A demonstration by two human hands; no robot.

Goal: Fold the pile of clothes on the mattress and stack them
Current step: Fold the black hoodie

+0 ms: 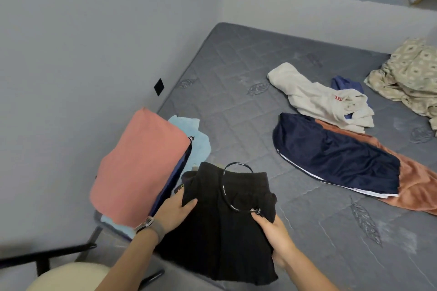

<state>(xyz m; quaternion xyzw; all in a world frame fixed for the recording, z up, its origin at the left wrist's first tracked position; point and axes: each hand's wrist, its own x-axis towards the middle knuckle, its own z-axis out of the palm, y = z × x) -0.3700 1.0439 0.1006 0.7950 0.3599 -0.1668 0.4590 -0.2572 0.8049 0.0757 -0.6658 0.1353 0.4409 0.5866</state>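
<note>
Grey mattress, black shorts at 6 o'clock, L hand & R hand both gripping them

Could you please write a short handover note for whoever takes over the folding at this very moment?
Left hand and right hand each grip the black shorts at the mattress near edge.
Done: a folded stack, pink piece on top, at the left.
Left: finish and stack the black shorts, then fold the navy shorts, rust garment, cream top, blue item and patterned cloth.
</note>
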